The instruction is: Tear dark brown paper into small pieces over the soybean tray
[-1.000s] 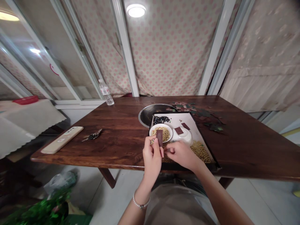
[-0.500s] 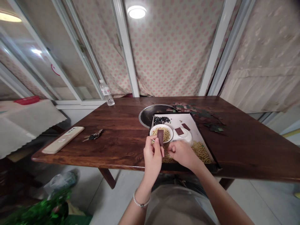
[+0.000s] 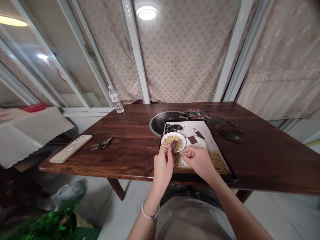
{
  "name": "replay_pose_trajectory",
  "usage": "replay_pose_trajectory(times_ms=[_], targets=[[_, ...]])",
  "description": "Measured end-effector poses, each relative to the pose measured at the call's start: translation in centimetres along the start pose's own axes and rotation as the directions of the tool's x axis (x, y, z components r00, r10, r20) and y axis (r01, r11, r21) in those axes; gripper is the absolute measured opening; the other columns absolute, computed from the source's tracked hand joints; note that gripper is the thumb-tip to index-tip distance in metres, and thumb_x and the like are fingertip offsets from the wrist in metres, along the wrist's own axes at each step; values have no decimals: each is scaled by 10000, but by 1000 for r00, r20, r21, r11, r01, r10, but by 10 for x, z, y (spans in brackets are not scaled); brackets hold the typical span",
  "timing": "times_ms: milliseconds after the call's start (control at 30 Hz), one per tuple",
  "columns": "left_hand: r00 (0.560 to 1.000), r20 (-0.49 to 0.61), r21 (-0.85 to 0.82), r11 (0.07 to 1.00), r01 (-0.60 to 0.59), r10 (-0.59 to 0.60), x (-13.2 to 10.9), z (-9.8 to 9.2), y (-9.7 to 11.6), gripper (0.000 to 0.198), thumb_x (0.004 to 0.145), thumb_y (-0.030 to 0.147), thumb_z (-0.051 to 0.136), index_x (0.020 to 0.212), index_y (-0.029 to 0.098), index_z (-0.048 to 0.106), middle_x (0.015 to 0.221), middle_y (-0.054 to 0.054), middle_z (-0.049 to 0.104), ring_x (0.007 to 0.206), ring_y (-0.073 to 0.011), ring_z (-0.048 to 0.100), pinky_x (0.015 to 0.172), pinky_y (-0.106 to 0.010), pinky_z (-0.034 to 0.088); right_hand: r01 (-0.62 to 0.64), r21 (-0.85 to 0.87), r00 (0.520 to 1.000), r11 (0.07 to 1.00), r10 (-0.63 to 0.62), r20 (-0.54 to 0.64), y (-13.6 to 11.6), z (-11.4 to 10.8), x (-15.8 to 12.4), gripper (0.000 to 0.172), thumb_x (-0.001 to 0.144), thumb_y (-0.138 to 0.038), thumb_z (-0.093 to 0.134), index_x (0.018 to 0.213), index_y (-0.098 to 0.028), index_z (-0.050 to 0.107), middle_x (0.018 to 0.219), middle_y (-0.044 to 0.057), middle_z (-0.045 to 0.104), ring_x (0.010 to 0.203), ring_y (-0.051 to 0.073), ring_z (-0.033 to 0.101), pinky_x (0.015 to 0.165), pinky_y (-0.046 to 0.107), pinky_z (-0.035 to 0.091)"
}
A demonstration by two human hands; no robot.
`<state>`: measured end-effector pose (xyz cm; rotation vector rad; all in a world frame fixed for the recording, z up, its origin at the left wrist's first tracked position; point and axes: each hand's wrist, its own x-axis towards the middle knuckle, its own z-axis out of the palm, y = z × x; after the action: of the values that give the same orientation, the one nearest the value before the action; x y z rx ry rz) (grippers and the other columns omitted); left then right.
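Observation:
My left hand [image 3: 163, 166] pinches a flat dark-brown rectangular piece [image 3: 174, 144] between thumb and fingers, over the near edge of a white bowl [image 3: 184, 139] of pale yellow beans [image 3: 172, 139]. Just right of it, my right hand [image 3: 200, 161] has thumb and fingertips drawn together; anything between them is too small to make out. Behind that hand, a second brown piece [image 3: 192, 139] lies on a white rounded dish [image 3: 203, 145], with another brown piece [image 3: 200, 134] beyond it. Loose yellow beans [image 3: 217, 162] cover the near part of the black-rimmed tray [image 3: 220, 148].
Black beans [image 3: 174, 128] lie in the tray's far left corner. A dark round inset [image 3: 157, 124] is behind the tray, with scattered green and reddish scraps [image 3: 220, 122] to its right. Keys [image 3: 103, 144], a phone [image 3: 71, 149] and a water bottle [image 3: 116, 101] stand or lie leftward.
The brown piece in my left hand has tilted to the right and sunk slightly lower. My right hand has shifted a little right, its fingertips now raised by the bowl's edge.

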<state>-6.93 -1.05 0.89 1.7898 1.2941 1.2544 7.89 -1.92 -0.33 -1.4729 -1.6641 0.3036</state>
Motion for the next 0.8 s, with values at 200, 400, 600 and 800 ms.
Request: replay_pose_trajectory(times_ms=[200,400,600,800], targets=[[993,103,206,976,-71,50,-4,2,5,143,893,258,382,908,207,515,514,34,505,407,-144,453,483,-223,270,108,93,992,990,-102,-74,-3,-1,-4,128,771,-239,560,733,-185,669,493,-39,505,456,95,443,497,213,360],[979,176,394,903,-170,107,-6,4,4,156,911,227,347,947,216,498,661,-19,617,567,-195,590,534,-238,323,147,77,988,986,-151,43,-5,-1,-4,118,769,-200,546,702,-191,643,487,-56,466,459,88,410,497,210,341],[976,193,460,869,-183,103,-5,5,2,158,920,224,327,948,210,482,709,-42,650,620,-219,627,531,-249,341,178,37,977,983,-181,117,-9,-4,-5,121,769,-157,534,684,-191,613,510,-56,467,478,87,406,506,206,334],[974,201,442,878,-185,104,-5,5,3,135,913,213,340,941,214,472,689,-34,636,599,-219,621,516,-252,324,222,-7,969,975,-219,112,-11,-5,-5,122,765,-130,524,691,-184,604,529,-52,475,497,86,406,524,211,324]])
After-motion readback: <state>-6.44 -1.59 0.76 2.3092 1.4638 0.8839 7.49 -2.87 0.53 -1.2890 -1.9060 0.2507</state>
